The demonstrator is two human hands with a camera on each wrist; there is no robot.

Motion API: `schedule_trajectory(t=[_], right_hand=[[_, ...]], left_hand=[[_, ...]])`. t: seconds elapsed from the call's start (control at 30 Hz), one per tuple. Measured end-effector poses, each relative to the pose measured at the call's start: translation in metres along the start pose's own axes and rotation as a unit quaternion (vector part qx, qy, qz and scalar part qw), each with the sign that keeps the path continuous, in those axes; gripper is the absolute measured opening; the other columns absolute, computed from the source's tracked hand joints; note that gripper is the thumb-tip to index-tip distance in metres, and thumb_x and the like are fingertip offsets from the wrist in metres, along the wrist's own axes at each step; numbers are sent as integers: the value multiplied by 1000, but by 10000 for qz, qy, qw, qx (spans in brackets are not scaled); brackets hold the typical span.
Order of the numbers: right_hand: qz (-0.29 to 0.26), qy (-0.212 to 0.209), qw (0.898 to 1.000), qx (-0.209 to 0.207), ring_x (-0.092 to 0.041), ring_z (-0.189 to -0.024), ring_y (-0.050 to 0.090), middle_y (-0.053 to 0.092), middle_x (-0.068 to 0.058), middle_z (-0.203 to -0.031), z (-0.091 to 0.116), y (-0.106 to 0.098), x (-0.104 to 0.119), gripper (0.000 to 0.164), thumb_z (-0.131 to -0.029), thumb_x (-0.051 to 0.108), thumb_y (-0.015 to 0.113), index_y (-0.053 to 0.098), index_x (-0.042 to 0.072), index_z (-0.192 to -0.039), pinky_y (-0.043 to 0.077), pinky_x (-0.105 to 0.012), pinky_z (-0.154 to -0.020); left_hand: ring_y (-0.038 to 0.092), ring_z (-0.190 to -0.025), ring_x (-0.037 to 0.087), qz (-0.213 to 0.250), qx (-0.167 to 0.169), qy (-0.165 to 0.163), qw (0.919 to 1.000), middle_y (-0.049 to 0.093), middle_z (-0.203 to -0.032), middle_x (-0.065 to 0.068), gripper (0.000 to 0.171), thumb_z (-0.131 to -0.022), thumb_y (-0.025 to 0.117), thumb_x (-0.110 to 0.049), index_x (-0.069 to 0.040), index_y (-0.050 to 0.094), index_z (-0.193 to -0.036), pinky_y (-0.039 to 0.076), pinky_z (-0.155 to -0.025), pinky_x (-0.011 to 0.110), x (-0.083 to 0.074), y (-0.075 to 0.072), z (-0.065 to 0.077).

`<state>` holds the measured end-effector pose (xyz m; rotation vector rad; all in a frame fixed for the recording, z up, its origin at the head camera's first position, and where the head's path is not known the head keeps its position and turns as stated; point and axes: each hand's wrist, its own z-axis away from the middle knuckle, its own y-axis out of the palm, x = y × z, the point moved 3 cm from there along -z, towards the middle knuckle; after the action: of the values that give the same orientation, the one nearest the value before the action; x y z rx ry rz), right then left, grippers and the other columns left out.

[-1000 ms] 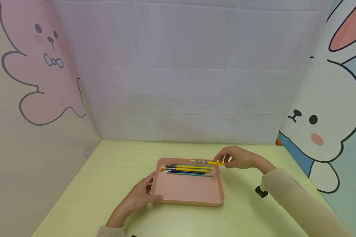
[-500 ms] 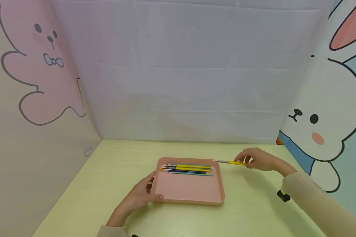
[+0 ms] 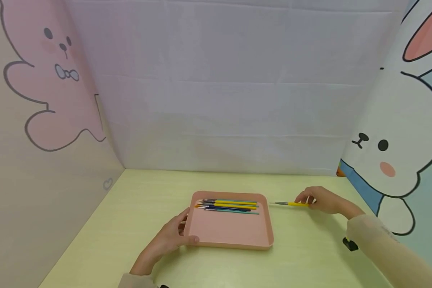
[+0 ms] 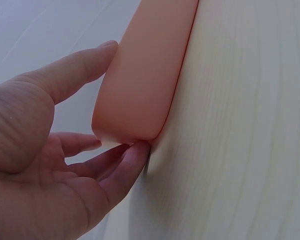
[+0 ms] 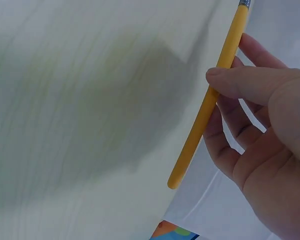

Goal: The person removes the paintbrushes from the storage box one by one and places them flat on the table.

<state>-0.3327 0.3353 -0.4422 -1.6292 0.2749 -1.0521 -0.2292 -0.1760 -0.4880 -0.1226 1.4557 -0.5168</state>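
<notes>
A yellow-handled paintbrush [image 3: 292, 204] is pinched between the thumb and fingers of my right hand [image 3: 324, 200], just right of the tray. Its bristles point left, towards the tray's right rim. In the right wrist view the yellow handle [image 5: 197, 127] slants past the thumb, with a shadow on the table beside it. My left hand [image 3: 167, 237] grips the near left corner of a pink tray [image 3: 230, 232], thumb on the front wall and fingers along the left side. Several paintbrushes [image 3: 234, 203] with yellow, dark blue and teal handles lie side by side in the tray's far half, bristles left.
The pale yellow tabletop [image 3: 299, 256] extends around the tray. A white sheet [image 3: 223, 100] closes off the back. Side panels carry a pink bear [image 3: 57, 96] on the left and a white rabbit [image 3: 385, 120] on the right.
My right hand has carried the yellow paintbrush rightwards from above the tray's far right corner, then lower, to beside the tray. My left hand and the tray have stayed in place.
</notes>
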Motion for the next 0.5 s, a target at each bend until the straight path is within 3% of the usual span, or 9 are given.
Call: schedule_trajectory(t=[0.5], right_hand=[[92, -77, 9995, -284, -16, -90, 69, 73, -7, -109, 6, 12, -17, 41, -86, -19, 72, 77, 10, -114, 61, -34, -79]], left_hand=[[61, -126, 31, 26, 58, 101, 9999, 55, -152, 15, 109, -83, 94, -20, -11, 28, -169, 51, -107, 53, 1, 1, 0]])
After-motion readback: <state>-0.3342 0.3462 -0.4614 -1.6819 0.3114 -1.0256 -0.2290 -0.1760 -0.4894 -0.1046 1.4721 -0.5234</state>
